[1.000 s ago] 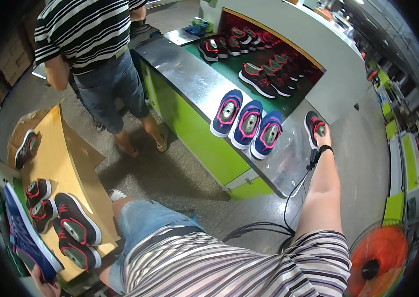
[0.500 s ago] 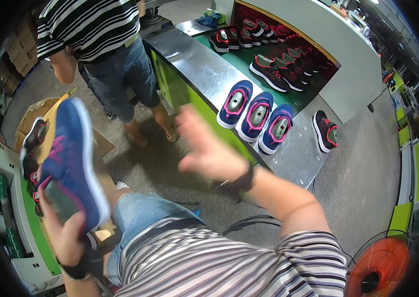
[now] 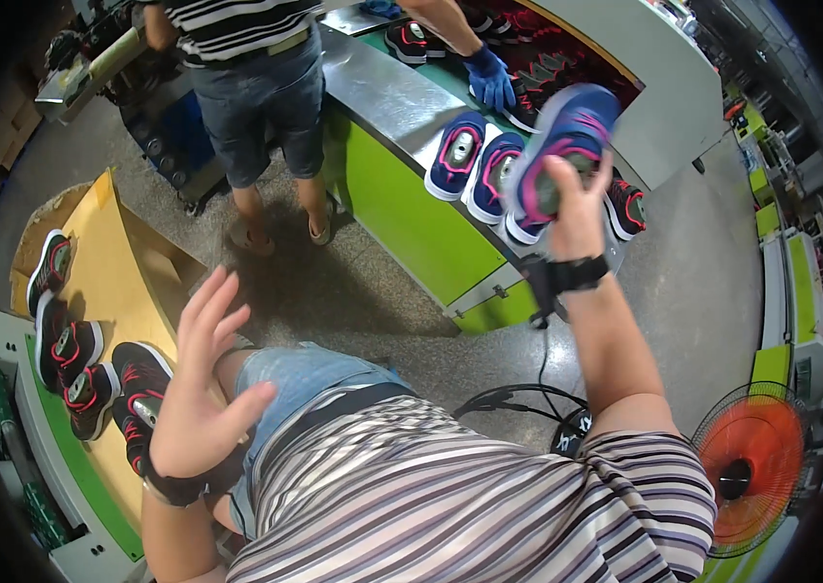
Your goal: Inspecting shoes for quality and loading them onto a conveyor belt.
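Note:
My right hand (image 3: 575, 204) grips a navy sneaker with pink trim (image 3: 582, 115) by its opening, above the end of the metal-topped bench (image 3: 373, 87). Behind and below it, navy sneakers (image 3: 455, 155) stand side by side along the bench edge; the held one partly covers the nearest. Over at the left, my left hand (image 3: 200, 389) is empty, its fingers spread. It hovers beside a black sneaker with red trim (image 3: 144, 374), partly hiding it. Grey-green forms fill the shoe openings.
Several black sneakers (image 3: 78, 352) lie on the yellow board (image 3: 130, 282) at left. A co-worker's blue-gloved hand (image 3: 491, 80) reaches among shoes on the green belt. Another person (image 3: 256, 87) stands ahead. Cables (image 3: 514, 394) lie on the floor; an orange fan (image 3: 752, 466) stands at right.
A navy sneaker has passed from my left hand to my right, which has swung over the bench. My left hand is now empty. A blue-gloved hand has come in at the belt.

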A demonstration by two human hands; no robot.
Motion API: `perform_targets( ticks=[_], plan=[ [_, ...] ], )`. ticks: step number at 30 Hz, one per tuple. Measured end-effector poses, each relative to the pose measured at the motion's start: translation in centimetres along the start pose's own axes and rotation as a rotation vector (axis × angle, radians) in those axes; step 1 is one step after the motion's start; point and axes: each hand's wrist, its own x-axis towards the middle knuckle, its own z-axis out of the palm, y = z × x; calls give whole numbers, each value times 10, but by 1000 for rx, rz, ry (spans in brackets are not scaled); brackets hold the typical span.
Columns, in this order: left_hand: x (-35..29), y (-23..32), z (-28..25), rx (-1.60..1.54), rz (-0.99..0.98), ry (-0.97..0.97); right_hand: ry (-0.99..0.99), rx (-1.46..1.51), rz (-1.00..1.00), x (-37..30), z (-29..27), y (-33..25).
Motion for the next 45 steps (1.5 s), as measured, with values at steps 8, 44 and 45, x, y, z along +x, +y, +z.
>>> perform_targets(
  ticks=[8, 44, 45],
  plan=[
    [-64, -36, -56, -79, -207, 163, -24, -591, 404, 81, -190, 71],
    [-203, -43, -110, 79, -225, 497, -734, -2489, 276, 69, 88, 130],
    [-215, -34, -115, 168, -294, 565, -786, -2544, 342, 68, 90, 123]
  ],
)
